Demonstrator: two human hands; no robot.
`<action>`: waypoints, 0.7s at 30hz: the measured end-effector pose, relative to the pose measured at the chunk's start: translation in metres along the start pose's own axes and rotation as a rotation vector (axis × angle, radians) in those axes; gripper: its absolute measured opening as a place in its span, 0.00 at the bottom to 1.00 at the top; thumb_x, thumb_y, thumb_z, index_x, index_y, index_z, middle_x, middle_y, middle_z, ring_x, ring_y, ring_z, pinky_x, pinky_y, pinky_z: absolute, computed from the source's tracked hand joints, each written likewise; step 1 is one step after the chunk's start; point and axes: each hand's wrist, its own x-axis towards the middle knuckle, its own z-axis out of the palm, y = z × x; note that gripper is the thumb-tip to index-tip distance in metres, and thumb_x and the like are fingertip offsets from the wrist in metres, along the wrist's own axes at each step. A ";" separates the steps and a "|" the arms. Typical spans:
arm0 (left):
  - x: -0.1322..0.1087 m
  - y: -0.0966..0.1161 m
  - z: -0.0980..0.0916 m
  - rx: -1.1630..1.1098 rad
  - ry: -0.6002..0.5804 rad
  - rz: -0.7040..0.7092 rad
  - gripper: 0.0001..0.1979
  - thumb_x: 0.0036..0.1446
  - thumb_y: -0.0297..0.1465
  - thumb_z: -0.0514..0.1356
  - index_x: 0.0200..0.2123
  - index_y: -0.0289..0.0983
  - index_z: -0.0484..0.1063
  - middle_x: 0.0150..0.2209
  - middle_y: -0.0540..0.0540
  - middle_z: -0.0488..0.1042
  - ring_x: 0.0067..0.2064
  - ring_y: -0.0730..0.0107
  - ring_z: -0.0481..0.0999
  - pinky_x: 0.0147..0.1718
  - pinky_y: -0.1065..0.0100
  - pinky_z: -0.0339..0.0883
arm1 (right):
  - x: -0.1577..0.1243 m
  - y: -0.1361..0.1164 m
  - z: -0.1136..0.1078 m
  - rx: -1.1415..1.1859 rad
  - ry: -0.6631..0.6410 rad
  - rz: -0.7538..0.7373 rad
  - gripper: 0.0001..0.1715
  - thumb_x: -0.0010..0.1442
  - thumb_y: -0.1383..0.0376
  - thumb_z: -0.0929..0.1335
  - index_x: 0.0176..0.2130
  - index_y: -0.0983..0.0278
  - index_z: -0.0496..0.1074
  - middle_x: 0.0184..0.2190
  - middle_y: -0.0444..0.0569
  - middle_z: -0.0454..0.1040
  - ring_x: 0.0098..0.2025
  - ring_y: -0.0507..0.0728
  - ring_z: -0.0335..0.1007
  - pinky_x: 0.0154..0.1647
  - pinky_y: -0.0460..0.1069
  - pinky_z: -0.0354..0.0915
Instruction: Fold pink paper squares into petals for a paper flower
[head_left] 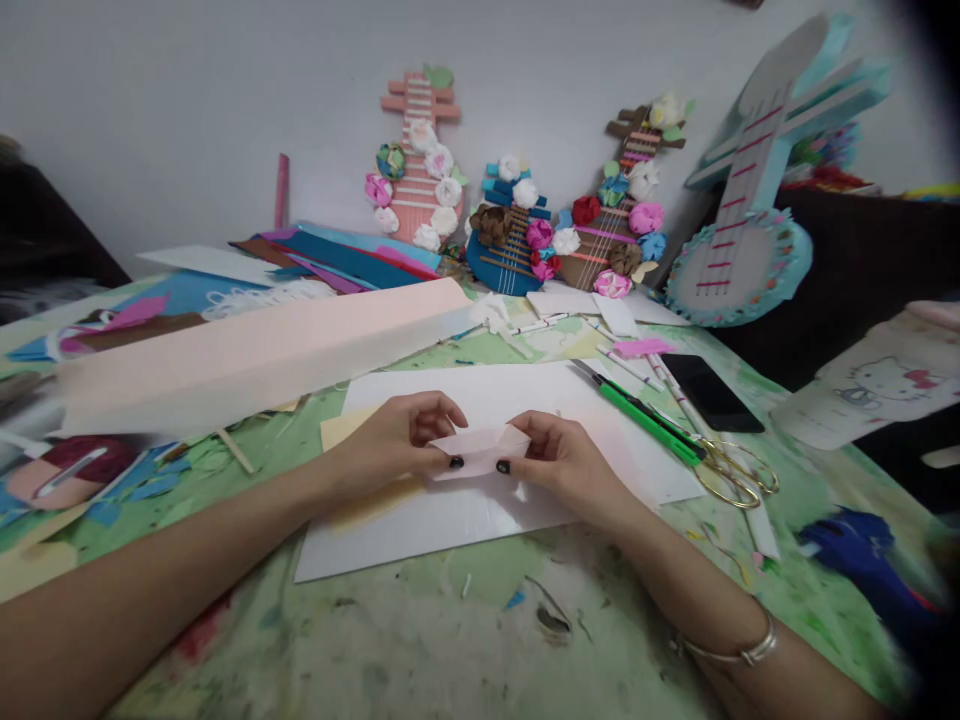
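A small piece of pale pink paper [476, 452], with a fold showing along its upper part, is held between both hands. My left hand [401, 440] pinches its left end, thumb in front and fingers behind. At the right end, my right hand [559, 455] grips it the same way. Both hands hover just over a white board [360, 545] lying on the table. Under my left forearm and hand, a pale yellow sheet [349, 428] pokes out on that board. The fingertips behind the paper are partly hidden.
A green cutter knife [649, 422], gold-handled scissors [731, 475] and a phone [709, 390] lie to the right. Across the left stretches a long pale pink roll [262, 350]. Flower-decorated paper instruments [420, 190] stand by the wall. Scraps litter the stained green table [420, 640].
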 end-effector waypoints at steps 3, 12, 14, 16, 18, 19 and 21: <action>-0.001 0.004 -0.001 -0.045 -0.013 -0.005 0.15 0.41 0.22 0.62 0.36 0.36 0.67 0.26 0.54 0.69 0.27 0.78 0.70 0.25 0.76 0.62 | 0.000 -0.004 0.001 0.160 -0.052 0.011 0.16 0.45 0.63 0.73 0.35 0.66 0.70 0.22 0.43 0.72 0.21 0.48 0.65 0.23 0.43 0.59; 0.001 0.006 0.005 -0.063 -0.047 0.026 0.14 0.43 0.26 0.64 0.38 0.34 0.71 0.28 0.50 0.72 0.28 0.75 0.72 0.25 0.76 0.62 | 0.001 -0.002 0.008 0.194 -0.005 -0.011 0.16 0.45 0.59 0.74 0.29 0.67 0.71 0.18 0.42 0.71 0.19 0.48 0.67 0.19 0.42 0.62; 0.001 0.004 0.004 -0.088 -0.046 0.022 0.16 0.44 0.30 0.66 0.39 0.33 0.70 0.27 0.49 0.73 0.27 0.74 0.72 0.25 0.75 0.62 | 0.003 -0.001 0.006 0.197 0.027 -0.013 0.16 0.44 0.59 0.75 0.28 0.67 0.70 0.18 0.42 0.71 0.19 0.48 0.68 0.19 0.41 0.62; 0.001 0.003 0.004 -0.108 -0.047 0.010 0.19 0.45 0.33 0.67 0.41 0.32 0.70 0.25 0.48 0.74 0.26 0.73 0.73 0.24 0.75 0.61 | 0.003 0.000 0.005 0.204 0.052 -0.011 0.17 0.43 0.58 0.75 0.29 0.67 0.70 0.20 0.42 0.72 0.20 0.48 0.69 0.19 0.41 0.63; 0.000 0.001 0.005 -0.117 -0.042 -0.006 0.19 0.46 0.35 0.67 0.41 0.32 0.71 0.23 0.47 0.74 0.25 0.73 0.73 0.23 0.76 0.60 | 0.004 0.000 0.004 0.207 0.058 -0.003 0.18 0.43 0.57 0.75 0.29 0.67 0.69 0.21 0.42 0.72 0.20 0.48 0.70 0.20 0.42 0.65; 0.000 0.000 0.006 -0.119 -0.035 -0.011 0.18 0.47 0.35 0.66 0.40 0.31 0.72 0.22 0.47 0.75 0.24 0.74 0.73 0.22 0.76 0.59 | 0.003 0.000 0.004 0.207 0.056 0.001 0.18 0.43 0.57 0.75 0.29 0.67 0.69 0.22 0.42 0.72 0.20 0.49 0.70 0.21 0.42 0.66; 0.000 -0.001 0.007 -0.122 -0.018 -0.016 0.15 0.49 0.36 0.66 0.37 0.31 0.73 0.22 0.47 0.75 0.22 0.75 0.72 0.20 0.77 0.58 | 0.003 0.000 0.006 0.205 0.045 0.007 0.19 0.43 0.57 0.75 0.30 0.67 0.69 0.22 0.43 0.73 0.20 0.50 0.71 0.20 0.43 0.66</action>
